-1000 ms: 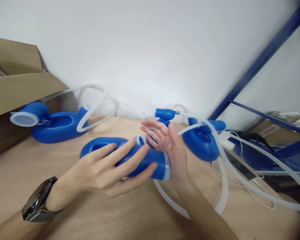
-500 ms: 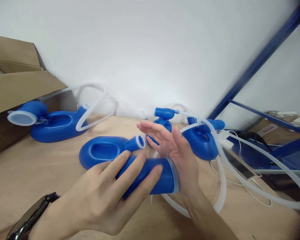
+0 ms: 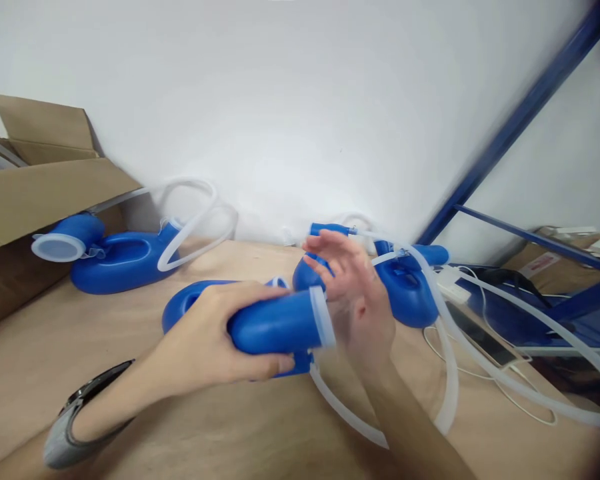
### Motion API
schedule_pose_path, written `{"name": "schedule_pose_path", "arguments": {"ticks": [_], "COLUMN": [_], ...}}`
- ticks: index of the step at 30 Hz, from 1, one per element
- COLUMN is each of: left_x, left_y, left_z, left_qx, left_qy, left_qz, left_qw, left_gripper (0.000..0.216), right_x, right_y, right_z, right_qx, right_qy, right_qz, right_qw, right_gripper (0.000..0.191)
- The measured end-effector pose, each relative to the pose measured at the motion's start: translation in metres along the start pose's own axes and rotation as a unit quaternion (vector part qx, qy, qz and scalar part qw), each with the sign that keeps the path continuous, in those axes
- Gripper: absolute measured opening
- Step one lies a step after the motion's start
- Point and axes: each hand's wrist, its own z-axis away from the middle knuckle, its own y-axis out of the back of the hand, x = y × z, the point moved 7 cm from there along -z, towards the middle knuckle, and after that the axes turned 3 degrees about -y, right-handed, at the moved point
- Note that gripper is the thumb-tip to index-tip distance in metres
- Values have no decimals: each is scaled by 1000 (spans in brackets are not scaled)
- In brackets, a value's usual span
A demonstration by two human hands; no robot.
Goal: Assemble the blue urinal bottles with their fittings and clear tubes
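Observation:
My left hand is wrapped round a blue tubular plastic urinal head, held tilted above the table. A translucent white cap covers its wide right end. My right hand stands open beside that cap, palm toward it and partly blurred; whether they touch I cannot tell. Just behind my left hand lies a blue urinal bottle, its handle and neck partly hidden. Another blue piece shows under the held head, with a translucent hose close to it.
A blue bottle with a capped head stands at the left by an open cardboard box. Behind my right hand are more blue bottles with looping hoses. A phone, cables and a blue metal frame are at the right.
My left hand has turned from lying over the urinal head to gripping it from the side. The capped end has tilted upward and left. My right hand has come away from the cap's face.

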Motion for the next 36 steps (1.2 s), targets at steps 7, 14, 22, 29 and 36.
{"name": "schedule_pose_path", "arguments": {"ticks": [7,14,22,29,36], "left_x": [-45,-61,-55,-50,-53], "left_y": [26,24,24,35,31], "left_z": [-3,3,-1,2,2], "left_qx": [73,81,90,150,149], "left_qy": [130,203,196,154,163], "left_qz": [108,204,196,65,92], "left_qw": [983,954,957,975,971], "left_gripper": [49,47,45,53,57], "right_x": [-22,-21,-19,-2,13], "right_y": [-1,0,3,-6,-11], "right_z": [-5,-5,2,3,-4], "right_qx": [-127,-140,11,-14,-51], "right_qy": [131,166,181,85,10], "right_qz": [243,286,257,155,67], "right_qw": [953,934,949,984,996], "right_gripper": [10,10,15,23,22]}}
